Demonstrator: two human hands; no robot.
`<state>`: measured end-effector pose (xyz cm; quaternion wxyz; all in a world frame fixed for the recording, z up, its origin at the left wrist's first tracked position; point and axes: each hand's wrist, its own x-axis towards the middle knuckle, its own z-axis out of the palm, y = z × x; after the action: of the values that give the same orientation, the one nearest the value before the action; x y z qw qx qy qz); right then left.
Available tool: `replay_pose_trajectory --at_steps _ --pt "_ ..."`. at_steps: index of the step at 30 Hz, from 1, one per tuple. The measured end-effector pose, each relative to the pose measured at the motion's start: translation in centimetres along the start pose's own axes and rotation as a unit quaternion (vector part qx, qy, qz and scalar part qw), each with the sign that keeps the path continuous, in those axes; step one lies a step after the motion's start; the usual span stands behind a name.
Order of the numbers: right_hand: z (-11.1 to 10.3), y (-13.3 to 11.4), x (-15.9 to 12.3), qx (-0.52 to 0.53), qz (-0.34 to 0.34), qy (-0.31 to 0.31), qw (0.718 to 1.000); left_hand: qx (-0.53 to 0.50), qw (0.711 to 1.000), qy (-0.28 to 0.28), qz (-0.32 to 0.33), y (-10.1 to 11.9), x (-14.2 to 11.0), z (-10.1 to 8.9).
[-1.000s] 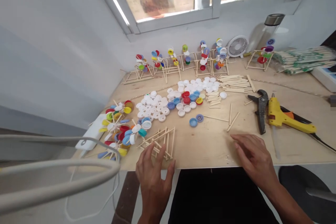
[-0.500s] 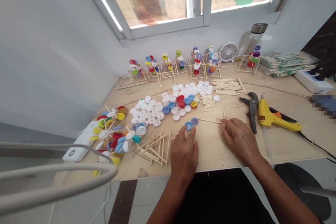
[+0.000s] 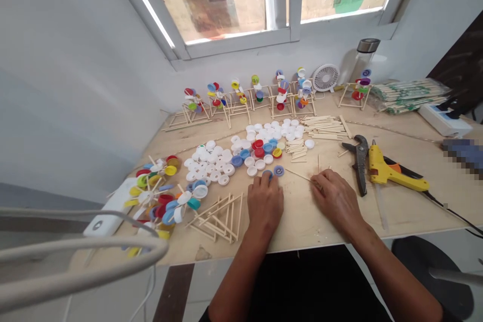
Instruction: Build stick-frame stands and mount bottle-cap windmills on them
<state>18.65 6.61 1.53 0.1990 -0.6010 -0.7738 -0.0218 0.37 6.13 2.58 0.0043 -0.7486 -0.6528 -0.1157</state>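
Left hand point(image 3: 265, 205) partly covers a round blue plastic cap point(image 3: 268, 173); right hand point(image 3: 335, 200) curls at a thin wooden stick point(image 3: 297, 174); neither grip determinable.

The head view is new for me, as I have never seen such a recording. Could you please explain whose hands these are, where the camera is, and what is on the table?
There is no robot here: these are a person's own bare hands, seen by a camera worn on the head, looking forward and down. On the wooden table lie white caps, wooden sticks and a yellow glue gun. Near the wall, small wheels made with colourful caps stand on stick frames. The left hand has its fingertips at a blue cap, partly covering it. The right hand is at one end of a thin stick; whether it grips it, I cannot tell.
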Motion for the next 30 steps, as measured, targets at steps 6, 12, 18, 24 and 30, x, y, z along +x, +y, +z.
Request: replay_pose_trajectory --at_steps 6,12,18,24,30 --pt "0.0 0.5 0.3 -0.006 0.023 0.021 0.999 -0.026 0.999 0.025 -0.003 -0.3 -0.9 0.0" --pt "-0.1 0.7 0.8 -0.021 0.014 0.012 1.000 -0.074 0.995 0.060 0.024 0.9 -2.5 0.1" --pt "0.1 0.7 0.6 0.025 -0.011 0.010 1.000 -0.081 0.995 -0.001 0.057 2.7 -1.4 0.1" --pt "0.2 1.1 -0.1 0.082 -0.024 0.013 0.996 -0.028 0.996 0.010 0.086 4.0 1.0 0.9" --pt "0.0 1.0 -1.2 0.106 -0.023 0.011 0.994 -0.018 0.993 0.002 0.115 4.4 1.5 1.2"
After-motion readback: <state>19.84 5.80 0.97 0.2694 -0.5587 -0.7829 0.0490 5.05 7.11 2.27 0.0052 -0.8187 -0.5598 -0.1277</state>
